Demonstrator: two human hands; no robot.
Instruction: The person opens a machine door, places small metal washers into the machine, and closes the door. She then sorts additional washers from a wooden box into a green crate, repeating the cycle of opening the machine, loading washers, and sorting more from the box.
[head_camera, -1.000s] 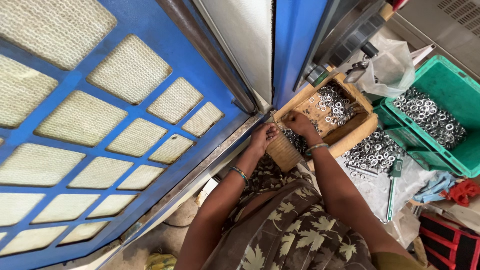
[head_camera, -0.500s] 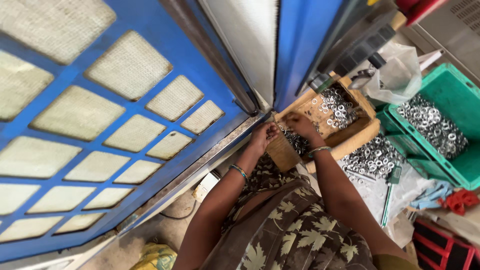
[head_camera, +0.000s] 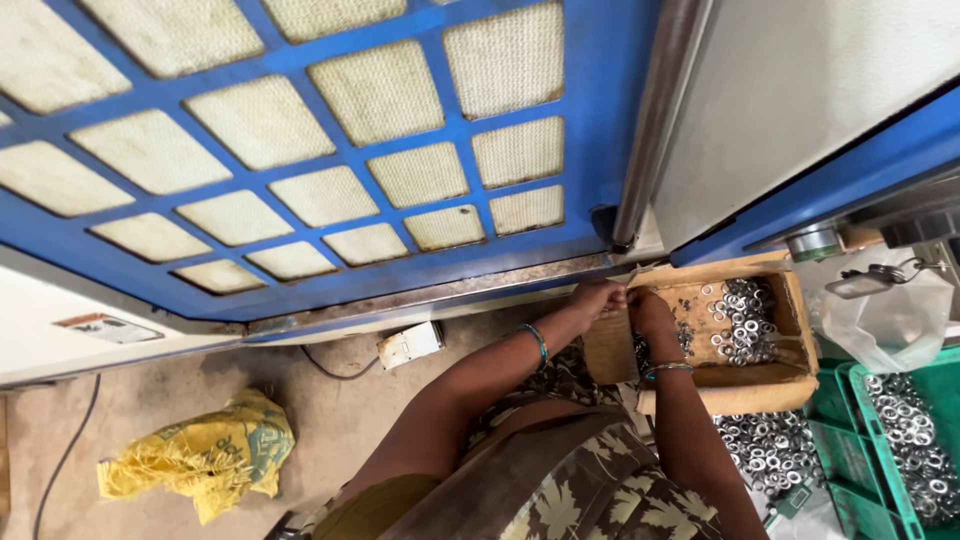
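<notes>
The left hand (head_camera: 592, 298) and right hand (head_camera: 650, 310) met fingertip to fingertip at the near-left corner of the wooden tray (head_camera: 790, 380), pinched on something too small to make out, probably one of the metal washers (head_camera: 745, 320) heaped in the tray. The tray sat tilted on the person's lap. A careless nudge could tip washers onto the floor (head_camera: 330, 420).
</notes>
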